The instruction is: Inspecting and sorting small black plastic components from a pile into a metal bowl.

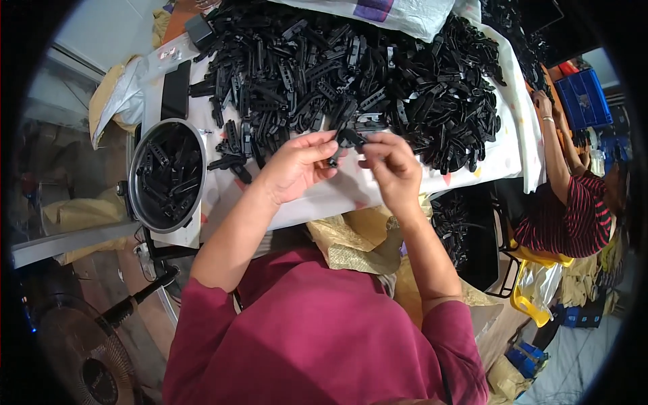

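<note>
Fingers of both hands pinch one small black plastic part above the white-covered surface, just before the heap of black parts; a round metal bowl sits left of the heap.

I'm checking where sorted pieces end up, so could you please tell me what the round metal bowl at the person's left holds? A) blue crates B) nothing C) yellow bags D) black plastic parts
D: the bowl at the table's left edge holds black plastic parts like those in the big pile, while both hands, left hand and right hand, hold a small black part between them.
</note>
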Available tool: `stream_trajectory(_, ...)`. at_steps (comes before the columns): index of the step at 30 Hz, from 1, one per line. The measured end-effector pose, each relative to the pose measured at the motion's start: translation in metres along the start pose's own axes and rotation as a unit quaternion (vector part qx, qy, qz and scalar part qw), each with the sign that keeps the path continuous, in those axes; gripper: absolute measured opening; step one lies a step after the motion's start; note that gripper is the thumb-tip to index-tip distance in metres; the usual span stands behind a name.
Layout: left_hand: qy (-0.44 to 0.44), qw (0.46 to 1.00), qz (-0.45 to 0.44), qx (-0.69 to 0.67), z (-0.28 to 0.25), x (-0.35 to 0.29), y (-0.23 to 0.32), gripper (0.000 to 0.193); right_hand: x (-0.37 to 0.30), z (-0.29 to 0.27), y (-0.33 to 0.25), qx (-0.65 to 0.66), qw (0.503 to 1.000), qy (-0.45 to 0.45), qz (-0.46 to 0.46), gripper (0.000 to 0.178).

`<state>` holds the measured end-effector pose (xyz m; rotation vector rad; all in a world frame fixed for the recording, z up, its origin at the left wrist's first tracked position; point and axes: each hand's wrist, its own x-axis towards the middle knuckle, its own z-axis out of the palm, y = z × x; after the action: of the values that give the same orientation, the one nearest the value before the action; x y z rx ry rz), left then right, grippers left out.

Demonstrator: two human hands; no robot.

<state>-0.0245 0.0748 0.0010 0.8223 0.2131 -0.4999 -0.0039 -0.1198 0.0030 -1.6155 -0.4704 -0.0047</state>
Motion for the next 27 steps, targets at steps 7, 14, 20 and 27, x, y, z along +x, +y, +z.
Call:
stream_trajectory(7, -0.032, 0.998, -0.001, -0.051, 0.016, -0.001, 0.001, 0.031, -0.002, 0.01, -0.006, 0.21, 0.968, 0.09, 0.106, 0.019)
stream_trajectory(14, -0.07, 0.997, -0.009, 0.008, 0.016, -0.012, 0.014, 0.038, -0.003, -0.012, -0.033, 0.199, 0.977, -0.012, 0.069, 0.023)
stream_trajectory(20, -0.095, 0.989, -0.056, 0.102, 0.031, -0.026, 0.029, 0.033, -0.004, -0.024, -0.053, -0.079, 0.986, -0.112, -0.094, 0.011)
stream_trajectory(27, -0.129, 0.978, -0.035, 0.159, 0.033, -0.028, 0.031, 0.031, -0.004, -0.015, -0.057, -0.138, 0.958, -0.11, -0.227, 0.02)
